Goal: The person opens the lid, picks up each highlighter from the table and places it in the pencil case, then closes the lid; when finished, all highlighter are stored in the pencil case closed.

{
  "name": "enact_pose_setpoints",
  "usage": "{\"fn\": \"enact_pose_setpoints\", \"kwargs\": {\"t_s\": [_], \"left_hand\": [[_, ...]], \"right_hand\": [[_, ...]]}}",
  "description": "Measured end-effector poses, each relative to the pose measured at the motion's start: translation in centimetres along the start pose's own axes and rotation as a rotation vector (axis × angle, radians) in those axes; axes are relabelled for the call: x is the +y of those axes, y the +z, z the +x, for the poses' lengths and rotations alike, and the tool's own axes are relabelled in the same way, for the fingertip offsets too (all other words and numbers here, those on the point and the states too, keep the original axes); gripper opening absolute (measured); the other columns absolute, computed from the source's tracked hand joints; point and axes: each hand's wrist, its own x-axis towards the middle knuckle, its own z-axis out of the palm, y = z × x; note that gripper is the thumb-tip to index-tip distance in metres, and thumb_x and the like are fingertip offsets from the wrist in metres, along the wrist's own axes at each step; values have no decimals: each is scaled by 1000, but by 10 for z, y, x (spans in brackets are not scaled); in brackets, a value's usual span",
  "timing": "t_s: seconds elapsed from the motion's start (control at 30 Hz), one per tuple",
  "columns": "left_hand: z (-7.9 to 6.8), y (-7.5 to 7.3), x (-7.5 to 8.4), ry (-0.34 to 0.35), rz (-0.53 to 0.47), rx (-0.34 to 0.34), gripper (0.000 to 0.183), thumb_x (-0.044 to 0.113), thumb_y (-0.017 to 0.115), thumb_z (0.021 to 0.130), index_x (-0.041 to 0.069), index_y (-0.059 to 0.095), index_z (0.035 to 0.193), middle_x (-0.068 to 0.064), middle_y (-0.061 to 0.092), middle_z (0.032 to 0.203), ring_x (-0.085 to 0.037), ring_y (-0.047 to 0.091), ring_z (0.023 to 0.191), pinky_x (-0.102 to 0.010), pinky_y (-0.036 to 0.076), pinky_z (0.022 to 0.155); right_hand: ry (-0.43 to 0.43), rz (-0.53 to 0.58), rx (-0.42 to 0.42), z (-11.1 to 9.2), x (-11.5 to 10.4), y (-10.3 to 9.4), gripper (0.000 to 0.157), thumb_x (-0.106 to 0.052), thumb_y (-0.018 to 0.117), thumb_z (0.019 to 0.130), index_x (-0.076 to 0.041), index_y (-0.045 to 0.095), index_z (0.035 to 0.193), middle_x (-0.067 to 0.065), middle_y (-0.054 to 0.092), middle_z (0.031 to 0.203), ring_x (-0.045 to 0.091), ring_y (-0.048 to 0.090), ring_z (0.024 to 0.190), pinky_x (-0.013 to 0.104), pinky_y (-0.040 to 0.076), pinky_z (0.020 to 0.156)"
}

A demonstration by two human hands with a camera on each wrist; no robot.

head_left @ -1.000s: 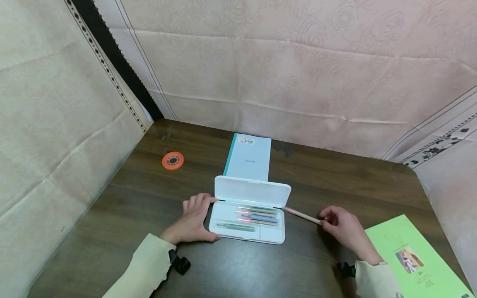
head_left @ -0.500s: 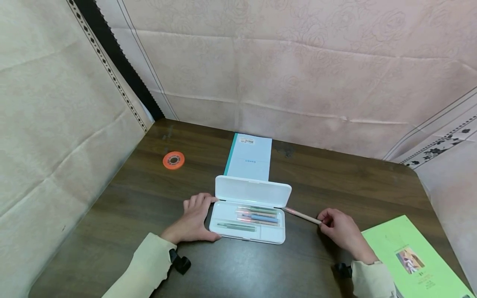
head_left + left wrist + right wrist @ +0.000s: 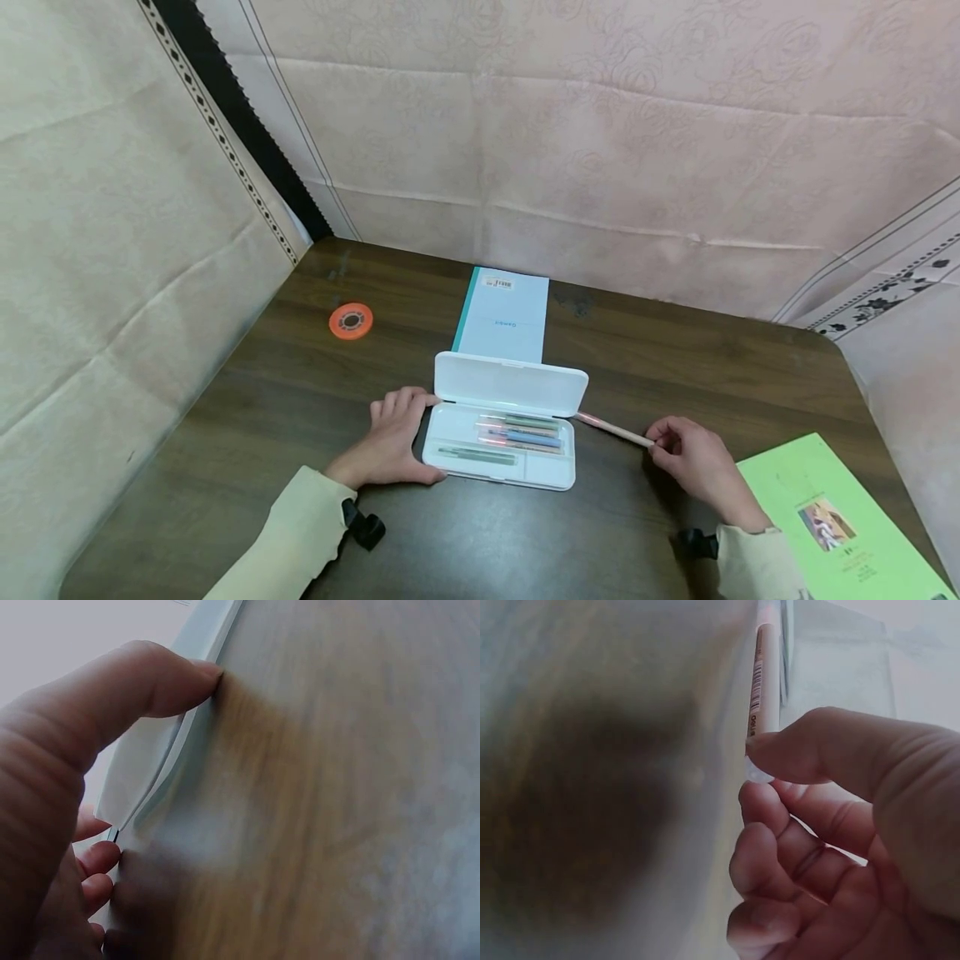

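A white pencil case [image 3: 543, 475] lies on the table with its lid [image 3: 510, 383] raised. Several pens [image 3: 521, 437] rest inside its tray. My left hand [image 3: 390, 446] grips the left end of the case, thumb at the near edge and fingers at the far corner; its thumb [image 3: 176, 679] presses the case's side in the left wrist view. My right hand [image 3: 693, 462] pinches the end of a slim pinkish-white pen [image 3: 615, 429] between thumb and fingers. Printing and a barcode show on that pen [image 3: 763, 682] in the right wrist view. Its far end reaches the case's right side.
Behind the case lies a light blue booklet [image 3: 502, 321], partly hidden by the lid. An orange tape roll [image 3: 351, 321] sits at the back left. On the right, a green book [image 3: 847, 500] lies near my right forearm. Patterned cloth [image 3: 600, 150] hangs behind the table.
My right hand shifts slightly left, then back to the right, with the pen still pinched. My left hand and the case stay in place.
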Motion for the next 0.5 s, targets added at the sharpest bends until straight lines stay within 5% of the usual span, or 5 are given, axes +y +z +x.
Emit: {"fn": "enact_pose_setpoints", "kwargs": {"t_s": [0.27,0.5], "left_hand": [[0,0,0,4,-1,-1,92,49,86,64,11,43,135,-10,42,130,-30,34,117,-43,21,85],[0,1,0,1,2,-1,92,49,86,63,11,43,135,-10,42,130,-30,34,118,-44,21,86]], "right_hand": [[25,-3,51,-8,1,-21,12,-10,70,86,-9,66,97,1,63,86,13,53,73,26,41,61],[-16,-25,180,-17,-5,-43,14,-9,71,84,-11,66,97,1,64,83,5,52,69,24,41,58]]}}
